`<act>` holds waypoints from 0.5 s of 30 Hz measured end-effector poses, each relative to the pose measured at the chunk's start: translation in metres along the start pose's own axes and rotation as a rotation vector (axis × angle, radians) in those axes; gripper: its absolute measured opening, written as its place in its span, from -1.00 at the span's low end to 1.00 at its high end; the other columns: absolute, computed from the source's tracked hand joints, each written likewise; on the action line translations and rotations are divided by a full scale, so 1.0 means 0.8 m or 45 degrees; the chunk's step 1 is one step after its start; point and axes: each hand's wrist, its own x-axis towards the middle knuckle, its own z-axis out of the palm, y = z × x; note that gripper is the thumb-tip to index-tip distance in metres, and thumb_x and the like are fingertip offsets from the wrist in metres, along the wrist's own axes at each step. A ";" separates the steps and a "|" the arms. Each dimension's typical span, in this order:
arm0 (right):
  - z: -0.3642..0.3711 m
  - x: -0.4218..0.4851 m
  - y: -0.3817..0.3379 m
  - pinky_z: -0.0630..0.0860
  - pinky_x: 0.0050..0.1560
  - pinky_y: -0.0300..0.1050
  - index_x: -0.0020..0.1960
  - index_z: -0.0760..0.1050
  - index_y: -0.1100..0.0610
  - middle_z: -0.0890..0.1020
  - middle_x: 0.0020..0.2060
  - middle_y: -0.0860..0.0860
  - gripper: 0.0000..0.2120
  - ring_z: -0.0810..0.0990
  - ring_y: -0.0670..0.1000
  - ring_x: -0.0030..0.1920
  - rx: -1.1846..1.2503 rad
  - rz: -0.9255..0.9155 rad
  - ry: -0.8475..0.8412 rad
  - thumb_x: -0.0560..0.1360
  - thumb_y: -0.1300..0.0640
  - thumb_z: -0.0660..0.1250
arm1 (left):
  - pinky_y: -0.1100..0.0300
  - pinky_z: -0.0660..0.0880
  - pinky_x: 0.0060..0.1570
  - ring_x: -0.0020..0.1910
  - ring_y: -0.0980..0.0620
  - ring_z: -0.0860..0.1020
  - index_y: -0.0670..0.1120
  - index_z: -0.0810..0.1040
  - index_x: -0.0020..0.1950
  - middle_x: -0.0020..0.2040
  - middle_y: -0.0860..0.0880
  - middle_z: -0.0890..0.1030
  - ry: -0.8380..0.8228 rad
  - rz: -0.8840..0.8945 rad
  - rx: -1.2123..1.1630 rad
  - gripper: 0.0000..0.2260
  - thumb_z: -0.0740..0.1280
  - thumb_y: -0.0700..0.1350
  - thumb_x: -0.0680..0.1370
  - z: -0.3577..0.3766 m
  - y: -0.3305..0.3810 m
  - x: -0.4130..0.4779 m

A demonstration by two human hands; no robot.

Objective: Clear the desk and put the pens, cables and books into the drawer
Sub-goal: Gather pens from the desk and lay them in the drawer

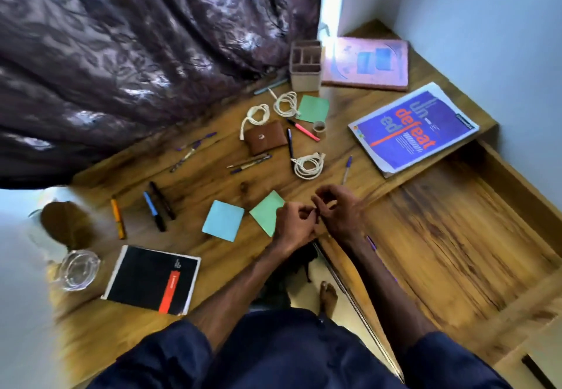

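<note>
On the desk, pens, cables and books were left unsorted, the open drawer nearly bare. Whether the curled left hand and right hand held anything could not be told.

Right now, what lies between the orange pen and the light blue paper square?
In the head view, a blue-capped marker and a black marker lie side by side on the desk.

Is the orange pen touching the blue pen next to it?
Apart. The head view shows bare desk between the orange pen and the blue pen.
</note>
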 end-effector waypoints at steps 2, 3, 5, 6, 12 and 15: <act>0.031 0.016 -0.029 0.61 -0.21 -0.06 -0.11 0.63 0.11 0.67 -0.27 -0.04 -0.90 0.64 -0.08 -0.28 0.004 -0.014 -0.080 0.41 0.19 0.53 | 0.15 0.63 -0.40 -0.45 0.07 0.66 -0.15 0.70 -0.06 -0.19 -0.05 0.74 0.040 -0.030 -0.075 -0.84 0.43 -0.06 0.58 -0.042 -0.017 0.011; 0.049 0.024 -0.043 0.61 -0.20 -0.02 -0.11 0.63 0.12 0.68 -0.28 -0.02 -0.90 0.65 -0.05 -0.29 0.000 -0.020 -0.122 0.41 0.20 0.52 | 0.18 0.61 -0.44 -0.48 0.08 0.64 -0.17 0.67 -0.06 -0.17 -0.07 0.74 0.064 -0.061 -0.139 -0.83 0.42 -0.07 0.59 -0.064 -0.026 0.015; 0.082 0.038 -0.068 0.61 -0.18 0.01 -0.10 0.64 0.14 0.69 -0.27 0.01 -0.91 0.66 -0.01 -0.29 -0.026 -0.054 -0.212 0.41 0.20 0.51 | 0.20 0.59 -0.45 -0.48 0.04 0.62 -0.20 0.64 -0.05 -0.16 -0.13 0.73 0.136 -0.095 -0.206 -0.81 0.42 -0.07 0.60 -0.105 -0.044 0.026; 0.100 0.045 -0.082 0.61 -0.17 0.02 -0.09 0.64 0.15 0.70 -0.26 0.02 -0.90 0.66 0.01 -0.28 -0.051 -0.071 -0.256 0.41 0.20 0.51 | 0.17 0.59 -0.42 -0.45 -0.01 0.64 -0.21 0.64 -0.06 -0.18 -0.14 0.72 0.191 -0.103 -0.197 -0.81 0.42 -0.07 0.60 -0.126 -0.055 0.031; 0.190 0.076 -0.140 0.61 -0.09 -0.01 0.00 0.67 0.14 0.75 -0.14 0.08 -0.84 0.73 0.10 -0.11 -0.218 -0.048 -0.475 0.42 0.19 0.47 | -0.11 0.67 -0.19 -0.23 -0.25 0.70 -0.28 0.66 -0.06 -0.19 -0.25 0.72 0.412 -0.232 -0.235 -0.78 0.42 -0.10 0.57 -0.223 -0.122 0.059; 0.229 0.085 -0.158 0.60 -0.10 0.02 -0.03 0.67 0.18 0.74 -0.13 0.13 -0.86 0.72 0.15 -0.06 -0.284 -0.031 -0.560 0.43 0.18 0.45 | 0.00 0.65 -0.05 -0.12 -0.09 0.71 -0.17 0.69 -0.05 -0.14 -0.13 0.74 0.511 -0.301 -0.068 -0.84 0.43 -0.08 0.54 -0.258 -0.151 0.063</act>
